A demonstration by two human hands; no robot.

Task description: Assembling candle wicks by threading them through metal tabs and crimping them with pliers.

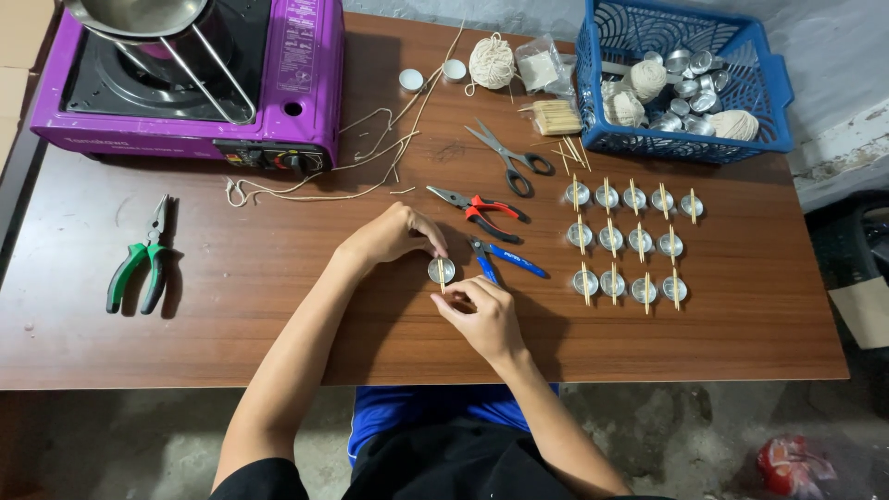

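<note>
At the frame's centre, the left hand point(394, 233) and right hand point(482, 313) both pinch a small round metal cup point(441, 270) with a wooden stick across it, just left of blue-handled cutters point(505, 259) on the wooden table point(231, 315).

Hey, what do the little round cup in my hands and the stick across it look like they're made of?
The small round cup looks like thin, shiny metal, likely aluminium, judging by its silver glare. The stick across it looks like pale bare wood, matte and tan, though bamboo is possible.
</note>
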